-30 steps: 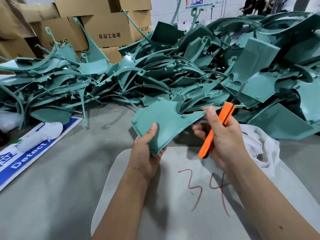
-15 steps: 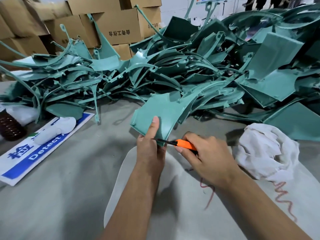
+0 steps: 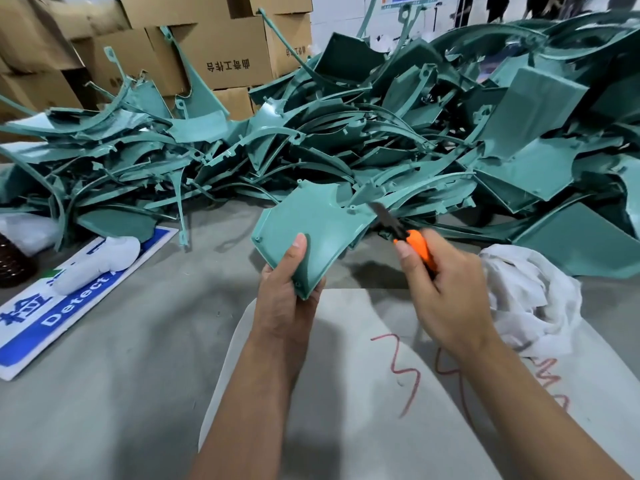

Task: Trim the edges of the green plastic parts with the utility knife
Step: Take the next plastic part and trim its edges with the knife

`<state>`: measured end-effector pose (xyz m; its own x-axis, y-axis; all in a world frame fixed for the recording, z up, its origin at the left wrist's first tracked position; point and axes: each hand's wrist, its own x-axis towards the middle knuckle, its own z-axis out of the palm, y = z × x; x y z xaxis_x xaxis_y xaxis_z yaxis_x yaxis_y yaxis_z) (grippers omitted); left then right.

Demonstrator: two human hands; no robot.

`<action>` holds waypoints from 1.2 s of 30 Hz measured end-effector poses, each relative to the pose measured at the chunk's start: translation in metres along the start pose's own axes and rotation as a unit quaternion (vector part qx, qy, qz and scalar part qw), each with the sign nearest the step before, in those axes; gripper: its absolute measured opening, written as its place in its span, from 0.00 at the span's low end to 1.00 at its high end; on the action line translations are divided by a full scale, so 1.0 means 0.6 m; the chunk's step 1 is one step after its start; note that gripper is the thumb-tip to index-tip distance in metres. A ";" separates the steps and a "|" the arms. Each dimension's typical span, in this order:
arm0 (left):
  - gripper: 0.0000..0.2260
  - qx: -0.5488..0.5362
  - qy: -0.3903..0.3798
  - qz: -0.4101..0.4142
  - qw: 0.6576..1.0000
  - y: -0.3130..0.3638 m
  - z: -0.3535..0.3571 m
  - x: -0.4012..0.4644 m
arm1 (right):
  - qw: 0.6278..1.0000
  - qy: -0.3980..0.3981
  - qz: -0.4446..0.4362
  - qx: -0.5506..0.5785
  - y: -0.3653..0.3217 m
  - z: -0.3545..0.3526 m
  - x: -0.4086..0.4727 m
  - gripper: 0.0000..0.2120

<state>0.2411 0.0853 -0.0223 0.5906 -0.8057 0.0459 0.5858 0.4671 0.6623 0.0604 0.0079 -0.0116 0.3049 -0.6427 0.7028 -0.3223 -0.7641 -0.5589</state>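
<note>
1. Left hand [image 3: 282,299] grips green part [image 3: 311,233] at its lower corner, thumb flat on the face, part held up above the table.
2. Right hand [image 3: 438,292] clenched around orange knife [image 3: 412,242], blade out, pointing up-left.
3. Blade tip at the part's right edge, just right of the left hand; contact unclear.
4. Pile [image 3: 381,140] of green parts beyond both hands.
5. White rag [image 3: 530,299] just right of right hand.
6. Grey sheet [image 3: 346,393] with red marks under both forearms.

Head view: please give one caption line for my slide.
Left hand holds a green plastic part; right hand brings utility knife to its edge.
</note>
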 end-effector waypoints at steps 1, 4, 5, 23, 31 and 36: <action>0.12 -0.006 -0.007 -0.001 1.000 0.003 -0.003 -0.001 | 1.000 0.018 0.015 0.014 0.004 -0.002 0.003 0.17; 0.16 0.036 0.004 -0.010 0.999 0.011 -0.012 -0.004 | 0.995 0.074 0.059 0.034 0.019 -0.011 0.012 0.19; 0.19 0.050 0.009 -0.013 0.999 0.012 -0.013 -0.005 | 0.992 0.093 0.079 0.043 0.025 -0.014 0.014 0.20; 0.18 0.023 0.060 0.078 0.995 0.021 0.016 -0.001 | 0.995 -0.044 -0.083 -0.034 -0.006 0.024 -0.014 0.12; 0.16 0.039 0.004 0.062 0.997 0.018 0.018 -0.009 | 0.997 -0.030 -0.069 -0.022 0.009 0.016 -0.005 0.13; 0.14 0.028 -0.005 0.045 0.999 0.020 0.020 -0.011 | 0.999 0.005 -0.038 -0.003 0.016 0.003 0.000 0.16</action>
<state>0.2377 0.0920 -0.0056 0.6344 -0.7646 0.1141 0.4984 0.5173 0.6957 0.0591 0.0002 -0.0179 0.3193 -0.5826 0.7474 -0.3035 -0.8101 -0.5017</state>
